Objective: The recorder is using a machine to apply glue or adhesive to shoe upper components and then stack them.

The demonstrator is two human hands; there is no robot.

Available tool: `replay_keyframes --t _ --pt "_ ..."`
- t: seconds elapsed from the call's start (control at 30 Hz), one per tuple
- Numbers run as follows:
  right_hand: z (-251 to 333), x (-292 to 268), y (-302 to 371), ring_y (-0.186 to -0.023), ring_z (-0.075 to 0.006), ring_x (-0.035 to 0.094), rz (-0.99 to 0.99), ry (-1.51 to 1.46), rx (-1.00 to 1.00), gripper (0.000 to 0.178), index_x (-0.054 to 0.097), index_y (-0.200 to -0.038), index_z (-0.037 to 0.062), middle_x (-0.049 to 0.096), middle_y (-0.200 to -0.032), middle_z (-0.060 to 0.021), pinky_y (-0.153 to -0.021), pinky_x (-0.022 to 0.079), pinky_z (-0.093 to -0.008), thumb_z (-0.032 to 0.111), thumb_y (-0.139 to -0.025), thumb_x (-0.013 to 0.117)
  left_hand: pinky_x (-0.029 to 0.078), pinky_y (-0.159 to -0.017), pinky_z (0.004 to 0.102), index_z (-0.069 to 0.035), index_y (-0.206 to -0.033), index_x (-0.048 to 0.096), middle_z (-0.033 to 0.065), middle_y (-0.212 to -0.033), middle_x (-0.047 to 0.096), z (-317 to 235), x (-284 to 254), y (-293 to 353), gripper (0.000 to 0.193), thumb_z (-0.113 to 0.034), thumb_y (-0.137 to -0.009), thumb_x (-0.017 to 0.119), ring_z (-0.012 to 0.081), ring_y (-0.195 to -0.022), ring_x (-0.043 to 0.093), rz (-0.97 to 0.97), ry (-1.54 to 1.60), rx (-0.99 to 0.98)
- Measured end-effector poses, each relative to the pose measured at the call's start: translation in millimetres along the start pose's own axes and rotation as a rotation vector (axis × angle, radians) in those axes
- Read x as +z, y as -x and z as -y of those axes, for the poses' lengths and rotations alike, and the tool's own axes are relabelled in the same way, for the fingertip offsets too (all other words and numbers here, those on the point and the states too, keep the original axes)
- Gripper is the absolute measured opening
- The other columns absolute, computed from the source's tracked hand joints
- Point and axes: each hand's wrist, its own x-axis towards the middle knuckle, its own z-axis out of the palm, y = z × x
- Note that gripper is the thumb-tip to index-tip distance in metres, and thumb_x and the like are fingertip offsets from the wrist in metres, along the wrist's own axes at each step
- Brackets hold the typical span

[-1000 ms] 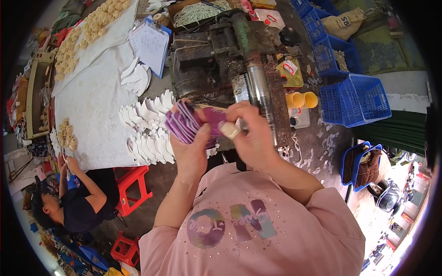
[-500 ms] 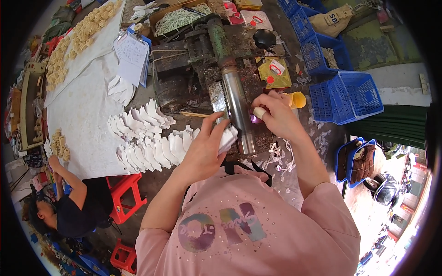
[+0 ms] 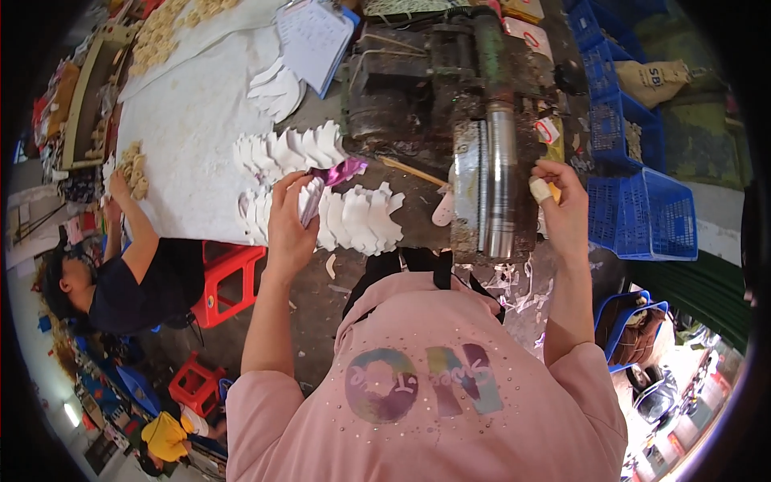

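My left hand (image 3: 291, 229) grips a small stack of white curved cut pieces (image 3: 311, 201) over the left work surface. Around it stand two rows of similar white pieces with pointed edges, a far row (image 3: 289, 150) and a near row (image 3: 365, 221). Between the rows lies a shiny purple piece (image 3: 344, 171). My right hand (image 3: 566, 209), thumb wrapped in pale tape, is at the right of a machine with a shiny metal cylinder (image 3: 501, 185). Its fingers are curled but apart from the thumb. Something yellow shows behind the gap, mostly hidden.
A flat metal plate (image 3: 468, 185) runs along the cylinder, with a wooden stick (image 3: 411, 172) left of it. A clipboard (image 3: 317, 40) and white gloves (image 3: 275, 88) lie farther off. Blue crates (image 3: 642, 213) stand at the right. Another person (image 3: 132, 273) works at the left.
My left hand has moved left, away from the cylinder, with the white stack. My right hand has drawn away from the cylinder toward the yellow cup. The whole view has shifted.
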Motion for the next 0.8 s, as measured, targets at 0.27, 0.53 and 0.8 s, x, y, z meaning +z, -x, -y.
replay_keyframes --t 0.27,0.53,0.8 --pt "5 5 0 -0.089 -0.0111 0.055 -0.006 -0.083 0.017 0.025 0.057 -0.108 0.0013 0.06 -0.094 -0.0045 -0.083 0.043 -0.0243 -0.001 -0.083 0.059 0.04 -0.085 0.0393 -0.006 -0.12 0.05 0.0072 -0.128 0.045 56 52 74 0.065 0.006 -0.057 0.063 0.0266 -0.109 0.051 0.438 -0.353 0.131" --pt "3 8 2 -0.088 -0.0103 0.054 0.008 -0.069 -0.006 0.024 0.057 -0.108 0.0012 0.059 -0.093 -0.0037 -0.082 0.042 -0.0237 0.0 -0.084 0.058 0.042 -0.082 0.0394 -0.009 -0.123 0.05 0.0098 -0.121 0.045 54 63 78 0.066 0.004 -0.06 0.065 0.0274 -0.099 0.055 0.572 -0.405 0.033" --pt "8 7 6 -0.086 -0.0098 0.055 -0.028 -0.121 -0.043 0.023 0.056 -0.108 0.0016 0.06 -0.094 -0.0034 -0.079 0.043 -0.0231 0.001 -0.085 0.057 0.046 -0.081 0.0415 -0.01 -0.118 0.054 0.0135 -0.107 0.057 49 36 52 0.059 0.004 -0.062 0.063 0.0339 -0.096 0.057 0.711 -0.095 -0.102"
